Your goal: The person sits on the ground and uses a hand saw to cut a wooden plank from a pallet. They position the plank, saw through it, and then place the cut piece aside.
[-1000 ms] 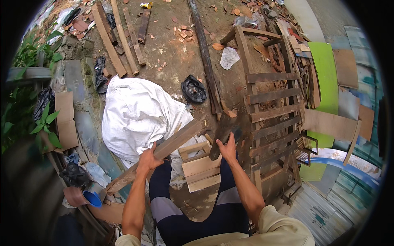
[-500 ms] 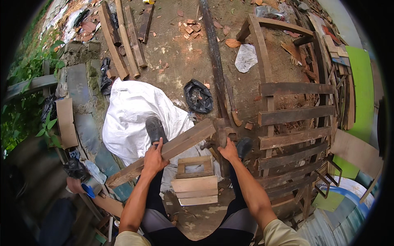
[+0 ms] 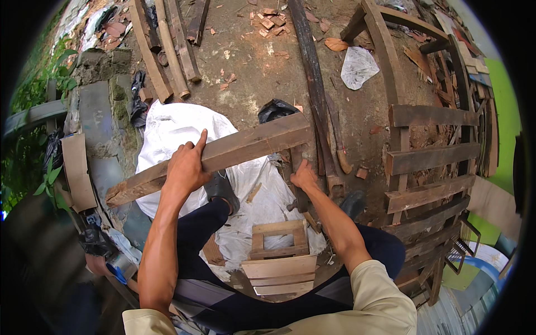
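Note:
My left hand (image 3: 187, 166) is closed around a thick wooden beam (image 3: 254, 139), thumb up along its far side. The beam slants up from lower left to right, raised over a white sack (image 3: 181, 120). Under its right end stands a shorter wooden piece (image 3: 297, 159), which my right hand (image 3: 305, 176) grips by its upper part. Whether the two pieces are joined cannot be seen. Below them on the ground sits a small slatted wooden stool (image 3: 279, 268). Right of my right hand lies a long-bladed tool with a wooden handle (image 3: 344, 162).
A slatted wooden frame (image 3: 432, 159) stands along the right. Long timbers (image 3: 176, 50) lie at the far left beside a low block wall (image 3: 103, 111). A dark pole (image 3: 310, 50) runs across the ground. A black plastic bag (image 3: 276, 109) sits behind the beam.
The beam has been raised and moved away from me, with its left end swung further left. My left hand has moved left and upward with it. The view has shifted slightly.

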{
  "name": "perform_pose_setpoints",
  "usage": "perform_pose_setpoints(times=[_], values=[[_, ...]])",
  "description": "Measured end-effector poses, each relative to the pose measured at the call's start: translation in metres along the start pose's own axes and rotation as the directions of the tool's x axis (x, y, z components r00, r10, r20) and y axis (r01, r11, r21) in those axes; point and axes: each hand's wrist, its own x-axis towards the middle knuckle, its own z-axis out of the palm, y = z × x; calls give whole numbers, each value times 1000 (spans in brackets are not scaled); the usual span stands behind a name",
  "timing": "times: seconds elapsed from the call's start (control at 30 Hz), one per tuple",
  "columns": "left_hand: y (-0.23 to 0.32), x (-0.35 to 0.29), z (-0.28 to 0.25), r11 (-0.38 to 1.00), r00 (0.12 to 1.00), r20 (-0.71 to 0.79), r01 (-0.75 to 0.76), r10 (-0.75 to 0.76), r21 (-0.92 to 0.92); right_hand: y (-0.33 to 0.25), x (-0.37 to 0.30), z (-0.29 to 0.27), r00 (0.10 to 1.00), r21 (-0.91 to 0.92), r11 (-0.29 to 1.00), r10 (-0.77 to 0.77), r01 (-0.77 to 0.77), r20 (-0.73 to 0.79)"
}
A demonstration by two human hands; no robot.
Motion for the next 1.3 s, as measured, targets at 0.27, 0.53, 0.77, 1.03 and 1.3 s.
perform_pose_setpoints(times=[0.27,0.53,0.77,1.03,1.3], values=[[12,-18,-20,997,995,-88,-37,43,74,-68,41,-64,847,-290,925,-351,247,-398],[8,-55,-12,991,995,-54,-88,83,-100,-132,64,-82,767,-203,875,-483,439,-423],[-6,-67,-4,975,992,-95,-100,83,-196,-146,64,-119,580,-161,753,-608,638,-543],[-6,-57,15,993,994,-54,-102,99,-59,-119,35,-131,298,-116,517,-646,848,-703],[-4,-42,70,974,928,-310,-166,206,151,48,-34,-50,909,236,957,-60,170,-412]])
